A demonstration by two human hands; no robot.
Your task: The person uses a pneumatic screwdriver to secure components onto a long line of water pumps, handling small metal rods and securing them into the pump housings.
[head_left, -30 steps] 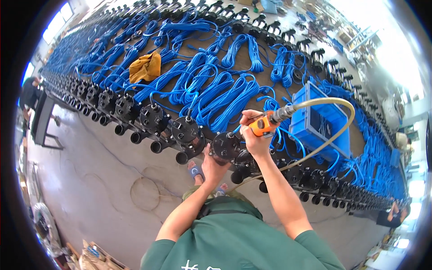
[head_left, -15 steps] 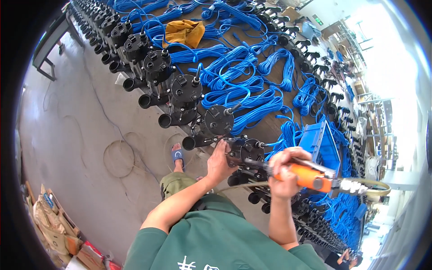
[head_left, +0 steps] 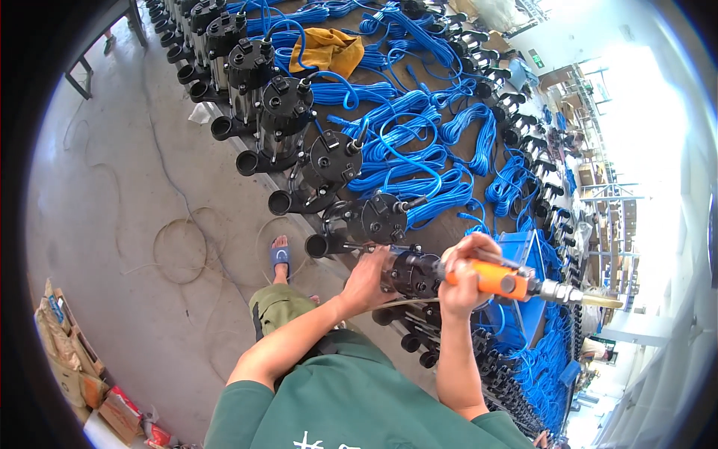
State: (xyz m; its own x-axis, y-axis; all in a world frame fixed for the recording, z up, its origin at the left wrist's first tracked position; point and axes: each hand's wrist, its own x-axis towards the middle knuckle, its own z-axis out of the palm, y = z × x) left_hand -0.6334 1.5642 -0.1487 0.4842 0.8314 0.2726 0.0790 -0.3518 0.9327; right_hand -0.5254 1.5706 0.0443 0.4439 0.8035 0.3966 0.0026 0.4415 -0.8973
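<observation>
The left hand (head_left: pixel 365 280) is gripping a housing (head_left: pixel 411 275) standing along the bench's (head_left: pixel 479 185) near edge, seemingly bracing it against twist, while the right hand (head_left: pixel 465 275) is clenching an orange driver (head_left: pixel 497 280) and aiming it toward the housing's top, probably keeping the tool square.

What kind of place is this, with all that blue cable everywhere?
Most likely a workshop or small factory. The clues are the long row of similar black units, the many coiled blue cables, and the orange tool in the person's right hand.
</observation>
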